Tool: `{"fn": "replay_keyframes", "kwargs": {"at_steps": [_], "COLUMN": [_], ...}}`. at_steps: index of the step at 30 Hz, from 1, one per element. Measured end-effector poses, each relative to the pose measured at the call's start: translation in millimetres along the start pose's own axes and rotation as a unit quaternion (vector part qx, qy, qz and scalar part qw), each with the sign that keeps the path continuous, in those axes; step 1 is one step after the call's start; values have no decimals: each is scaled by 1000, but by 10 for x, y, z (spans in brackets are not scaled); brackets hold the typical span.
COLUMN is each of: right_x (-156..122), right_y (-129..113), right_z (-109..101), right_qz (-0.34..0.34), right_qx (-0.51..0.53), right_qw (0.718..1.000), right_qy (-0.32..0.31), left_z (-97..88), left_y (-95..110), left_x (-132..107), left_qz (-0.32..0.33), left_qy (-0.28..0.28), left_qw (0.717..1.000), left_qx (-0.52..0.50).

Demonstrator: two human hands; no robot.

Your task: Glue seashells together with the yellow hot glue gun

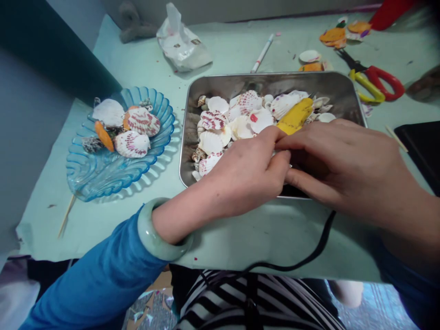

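Observation:
My left hand [254,172], with a pale green bangle [161,231] at its wrist, reaches over the front of a metal tray [183,151]. My right hand [347,160] meets it there, the fingertips of both together. Each hand is closed in a pinch; whatever they hold is hidden behind the fingers. A small shiny bit shows between them. Just beyond the fingers, a yellow tool [295,115] with a dark tip lies over white and purple-streaked seashells [247,103]. One shell has a red spot [253,118]. Its lower part is covered by my hands.
To the left stands a blue glass dish [113,176] holding shells and an orange piece [104,136]. Behind the tray are a tissue pack [184,46] and a marker [263,52]. Scissors [374,78] lie right. A black cord [319,247] crosses the table's front edge.

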State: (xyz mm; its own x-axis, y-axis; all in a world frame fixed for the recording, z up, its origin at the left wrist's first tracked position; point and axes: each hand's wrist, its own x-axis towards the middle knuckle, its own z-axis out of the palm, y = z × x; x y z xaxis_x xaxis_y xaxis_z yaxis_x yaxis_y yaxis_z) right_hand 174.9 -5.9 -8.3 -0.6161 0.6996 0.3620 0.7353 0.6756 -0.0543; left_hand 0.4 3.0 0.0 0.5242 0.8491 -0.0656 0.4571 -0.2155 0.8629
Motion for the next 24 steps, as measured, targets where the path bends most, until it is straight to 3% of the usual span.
{"fn": "replay_keyframes", "kwargs": {"at_steps": [24], "right_x": [6], "right_y": [-5], "right_z": [-2], "right_qz": [1], "right_qx": [-6], "right_qw": [1000], "right_qy": [-1], "left_z": [-4], "left_y": [7], "left_x": [1], "left_qz": [-9], "left_qy": [-3], "left_qw": [1000], "left_qx": [18]}}
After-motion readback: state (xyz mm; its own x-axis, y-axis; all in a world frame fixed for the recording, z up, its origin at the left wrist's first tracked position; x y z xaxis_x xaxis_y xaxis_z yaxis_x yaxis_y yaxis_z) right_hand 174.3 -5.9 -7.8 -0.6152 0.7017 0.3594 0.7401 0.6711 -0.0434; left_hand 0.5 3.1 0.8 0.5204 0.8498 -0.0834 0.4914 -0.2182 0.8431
